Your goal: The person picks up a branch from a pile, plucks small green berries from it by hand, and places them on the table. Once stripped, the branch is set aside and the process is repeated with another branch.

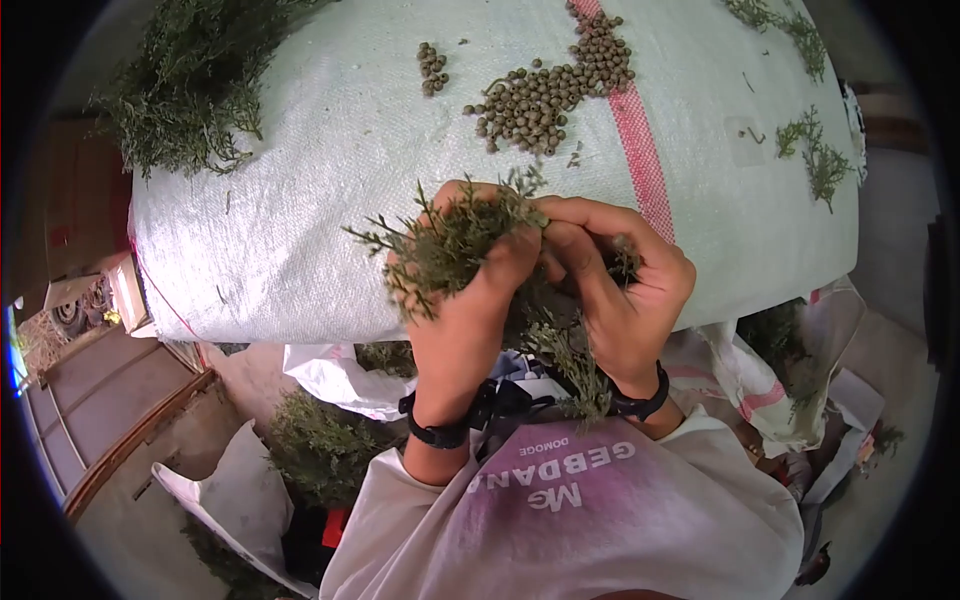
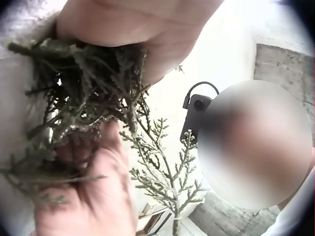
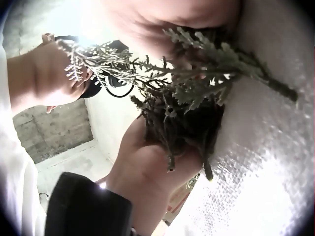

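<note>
Over the near side of a stuffed white woven sack (image 1: 300,230), both hands meet. My left hand (image 1: 455,325) grips a bunch of scaly evergreen sprigs (image 1: 450,245), which also fills the palm in the left wrist view. Close against it, my right hand (image 1: 645,295) has its thumb and fingers pinched together at the bunch's right edge, holding a sprig there; its fingertips are partly hidden. A longer sprig (image 1: 570,350) hangs below the hands. In the right wrist view, cut stems (image 3: 172,142) poke out of the left hand's bunch.
Round brown cones (image 1: 530,110) lie heaped on the sack, with a smaller cluster (image 1: 431,70) to their left. A large evergreen pile (image 1: 195,90) covers its far left, and loose sprigs (image 1: 825,165) its right. Open bags with greenery (image 1: 320,450) stand below.
</note>
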A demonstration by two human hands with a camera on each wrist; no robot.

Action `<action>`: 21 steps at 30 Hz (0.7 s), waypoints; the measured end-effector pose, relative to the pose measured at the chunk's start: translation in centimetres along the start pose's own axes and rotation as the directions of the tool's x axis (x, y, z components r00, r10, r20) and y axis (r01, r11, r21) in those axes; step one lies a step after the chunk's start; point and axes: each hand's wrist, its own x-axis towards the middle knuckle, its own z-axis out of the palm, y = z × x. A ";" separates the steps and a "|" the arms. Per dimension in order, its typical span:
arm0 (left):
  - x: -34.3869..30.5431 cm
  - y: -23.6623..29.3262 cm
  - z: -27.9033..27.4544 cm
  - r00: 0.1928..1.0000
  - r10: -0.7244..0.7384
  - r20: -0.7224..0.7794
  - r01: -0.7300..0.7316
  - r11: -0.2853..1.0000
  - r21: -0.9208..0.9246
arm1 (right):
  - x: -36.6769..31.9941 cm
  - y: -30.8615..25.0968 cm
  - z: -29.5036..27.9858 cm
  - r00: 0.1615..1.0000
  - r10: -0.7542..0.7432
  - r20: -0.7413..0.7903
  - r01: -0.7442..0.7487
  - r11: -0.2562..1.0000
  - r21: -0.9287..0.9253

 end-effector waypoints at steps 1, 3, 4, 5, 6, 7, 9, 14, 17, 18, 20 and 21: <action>0.2 -0.4 -0.3 0.999 0.033 0.001 -0.033 0.998 0.050 | -0.2 -0.2 -0.2 0.997 0.070 0.022 -0.071 0.997 0.019; 0.3 -0.1 0.0 1.000 0.011 -0.017 -0.012 0.999 -0.038 | 0.4 -1.5 0.0 0.993 0.116 0.027 -0.118 0.989 0.088; 0.2 0.1 0.1 0.999 -0.024 -0.032 0.021 0.994 -0.110 | 0.6 -2.0 0.1 0.984 0.174 0.027 -0.177 0.970 0.168; 0.0 0.3 0.2 0.999 -0.032 -0.032 0.026 0.987 -0.160 | 0.9 -2.3 -0.3 0.967 0.229 0.110 -0.244 0.958 0.153; -0.2 0.3 0.1 0.999 -0.032 -0.032 0.027 0.987 -0.158 | 0.7 -2.7 -0.7 0.967 0.229 0.110 -0.245 0.957 0.155; -0.1 0.4 0.0 0.998 0.020 -0.056 -0.026 0.994 -0.109 | 0.7 -3.2 -1.0 0.965 0.200 0.169 -0.202 0.979 -0.007; 0.6 0.4 -0.1 0.998 0.065 -0.010 -0.066 0.993 -0.093 | 1.5 -3.3 -1.7 0.956 0.060 0.286 0.002 0.977 -0.211; 0.3 1.0 0.0 0.998 0.039 0.043 -0.025 0.959 -0.282 | 0.8 -5.7 -2.4 0.898 0.342 0.279 -0.206 0.884 -0.421; 0.4 1.2 0.2 0.998 0.055 0.023 -0.047 0.957 -0.286 | 1.0 -5.9 -2.8 0.843 0.425 0.329 -0.288 0.874 -0.392; 0.5 1.1 0.1 0.998 0.049 0.034 -0.036 0.945 -0.325 | 1.1 -5.7 -2.9 0.828 0.422 0.369 -0.305 0.892 -0.334; 0.8 0.8 -0.2 0.998 0.045 0.035 -0.029 0.932 -0.362 | 1.2 -5.0 -3.3 0.871 0.377 0.315 -0.333 0.925 -0.185; 1.0 0.5 -0.4 0.997 0.067 0.046 -0.044 0.919 -0.392 | 1.1 -4.9 -3.6 0.905 0.349 0.243 -0.353 0.935 -0.028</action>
